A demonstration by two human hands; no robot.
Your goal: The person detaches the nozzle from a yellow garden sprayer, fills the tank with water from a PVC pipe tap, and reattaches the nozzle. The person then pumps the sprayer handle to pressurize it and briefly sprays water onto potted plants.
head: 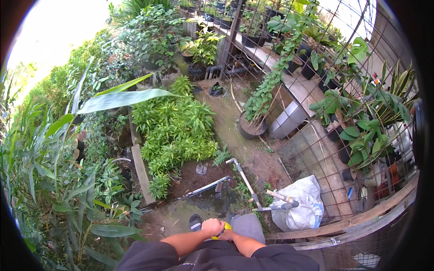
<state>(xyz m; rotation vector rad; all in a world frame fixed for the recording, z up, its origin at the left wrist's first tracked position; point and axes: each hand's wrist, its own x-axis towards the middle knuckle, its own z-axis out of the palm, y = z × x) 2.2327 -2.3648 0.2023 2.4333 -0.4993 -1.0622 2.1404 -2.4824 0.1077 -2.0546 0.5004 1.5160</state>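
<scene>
My left hand [213, 227] is closed at my waist, close in front of my dark shirt. Beside it, my right hand [227, 234] is lower and partly covered by the shirt. A yellow object [228, 226] shows between and around the two hands; its kind cannot be told, and most of it is hidden. Which hand holds it is not clear. Below the hands are a dark sandal [195, 222] with light stripes and a grey trouser knee [249, 226].
Ahead lie a white pipe [206, 187], an upright grey pipe [244, 178] and a leafy plant bed [176, 128]. A white woven sack [300, 203], a potted climbing plant [252, 130] and a rusty wire grid [325, 149] stand right. Tall grass [51, 176] crowds the left.
</scene>
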